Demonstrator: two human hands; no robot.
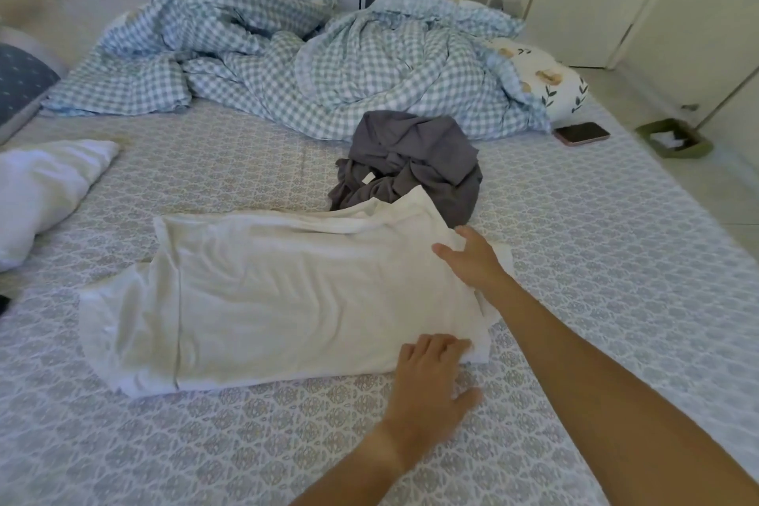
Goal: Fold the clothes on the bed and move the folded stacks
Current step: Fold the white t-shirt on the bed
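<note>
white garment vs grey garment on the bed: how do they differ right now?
The white garment is spread out flat and partly folded; the grey garment lies in a crumpled heap. The white one is nearer the camera, the grey one behind it, and the white one's far edge overlaps the grey heap. The left hand and right hand both grip the white garment's right-hand edge; neither touches the grey one. Both lie on the patterned sheet.

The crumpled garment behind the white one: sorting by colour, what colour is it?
Dark grey, head view.
</note>
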